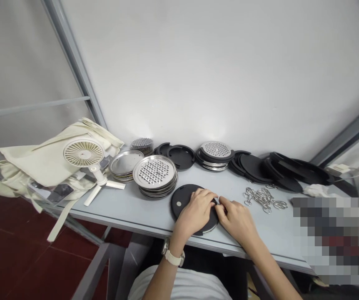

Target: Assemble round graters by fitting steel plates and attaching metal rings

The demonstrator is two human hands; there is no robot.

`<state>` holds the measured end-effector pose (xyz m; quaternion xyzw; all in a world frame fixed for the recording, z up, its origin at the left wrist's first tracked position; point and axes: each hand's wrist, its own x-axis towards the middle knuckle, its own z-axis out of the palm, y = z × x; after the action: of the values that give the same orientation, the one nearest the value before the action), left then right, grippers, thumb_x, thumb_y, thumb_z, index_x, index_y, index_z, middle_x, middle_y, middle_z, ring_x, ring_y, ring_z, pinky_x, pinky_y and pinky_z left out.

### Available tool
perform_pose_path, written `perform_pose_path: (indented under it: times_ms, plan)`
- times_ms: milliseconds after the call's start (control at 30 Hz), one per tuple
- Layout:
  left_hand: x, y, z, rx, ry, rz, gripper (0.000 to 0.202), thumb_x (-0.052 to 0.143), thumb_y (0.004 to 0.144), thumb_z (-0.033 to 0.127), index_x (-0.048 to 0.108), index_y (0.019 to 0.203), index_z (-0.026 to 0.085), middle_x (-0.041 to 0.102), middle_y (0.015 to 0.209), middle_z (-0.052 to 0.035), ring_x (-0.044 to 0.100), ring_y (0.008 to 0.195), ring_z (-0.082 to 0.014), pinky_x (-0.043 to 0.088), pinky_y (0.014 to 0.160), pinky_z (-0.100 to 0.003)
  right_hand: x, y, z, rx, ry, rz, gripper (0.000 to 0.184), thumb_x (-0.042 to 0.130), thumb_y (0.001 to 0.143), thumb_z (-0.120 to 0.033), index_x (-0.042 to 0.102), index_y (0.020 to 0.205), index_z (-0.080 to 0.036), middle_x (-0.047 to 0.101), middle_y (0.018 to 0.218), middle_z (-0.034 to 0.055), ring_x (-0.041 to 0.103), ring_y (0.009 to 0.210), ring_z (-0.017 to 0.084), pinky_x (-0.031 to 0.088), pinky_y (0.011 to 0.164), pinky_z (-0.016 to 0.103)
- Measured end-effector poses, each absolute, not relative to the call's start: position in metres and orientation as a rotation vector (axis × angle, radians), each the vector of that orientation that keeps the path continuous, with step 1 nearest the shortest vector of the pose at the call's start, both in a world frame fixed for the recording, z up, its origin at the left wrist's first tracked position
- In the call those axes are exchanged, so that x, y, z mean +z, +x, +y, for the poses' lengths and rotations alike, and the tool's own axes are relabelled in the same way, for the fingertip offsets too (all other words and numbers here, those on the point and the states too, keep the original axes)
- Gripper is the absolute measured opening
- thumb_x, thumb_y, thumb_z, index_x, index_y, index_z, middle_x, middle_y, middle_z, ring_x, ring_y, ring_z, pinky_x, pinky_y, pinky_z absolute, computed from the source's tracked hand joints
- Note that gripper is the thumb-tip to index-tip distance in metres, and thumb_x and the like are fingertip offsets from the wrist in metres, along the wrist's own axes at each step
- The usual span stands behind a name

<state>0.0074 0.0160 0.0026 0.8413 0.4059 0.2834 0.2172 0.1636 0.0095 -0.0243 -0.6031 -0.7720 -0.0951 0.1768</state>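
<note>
A black round disc [182, 200] lies flat on the grey table [129, 210] in front of me. My left hand [196, 210] rests on top of the disc with its fingers curled. My right hand [236, 218] meets it at the disc's right edge, fingers pinched on a small metal piece [217, 201] that I cannot make out. A pile of metal rings [263, 198] lies just right of my hands.
Stacks of perforated metal plates [155, 173] and plain metal trays [125, 163] stand left of the disc. More black discs [254, 166] line the wall. A white fan [84, 154] sits on a cloth bag [36, 164] at the far left.
</note>
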Motion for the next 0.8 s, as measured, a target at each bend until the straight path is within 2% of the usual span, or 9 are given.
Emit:
perform_pose_path:
  times_ms: [333,600,800]
  plan:
    - [0.0007,0.0062,0.0172,0.825,2.347,1.109,0.027,0.039,0.093,0.014,0.052,0.116,0.021,0.056,0.114,-0.003,0.045,0.109,-0.0177,0.036,0.099,-0.033,-0.026,0.1688,0.0131,-0.014,-1.684,-2.237,0.024,0.034,0.089,-0.023,0.056,0.081,-0.018,0.061,0.06,0.0028,0.059,0.058,0.018,0.031,0.056,0.025]
    - [0.0017,0.0075,0.017,0.783,2.357,1.136,0.027,0.037,0.094,0.014,0.052,0.115,0.021,0.056,0.114,-0.0039,0.045,0.109,-0.0187,0.037,0.098,-0.035,-0.0247,0.1686,0.0134,-0.025,-1.667,-2.237,0.024,0.035,0.088,-0.022,0.057,0.079,-0.018,0.062,0.06,0.003,0.059,0.058,0.018,0.031,0.054,0.025]
    - [0.0021,0.0083,0.0156,0.775,2.35,1.159,0.028,0.036,0.093,0.013,0.052,0.114,0.022,0.056,0.114,-0.004,0.045,0.109,-0.0191,0.036,0.098,-0.035,-0.0273,0.1662,0.0119,-0.169,-1.653,-2.237,0.024,0.035,0.088,-0.021,0.057,0.079,-0.017,0.063,0.058,0.0033,0.059,0.057,0.018,0.03,0.054,0.025]
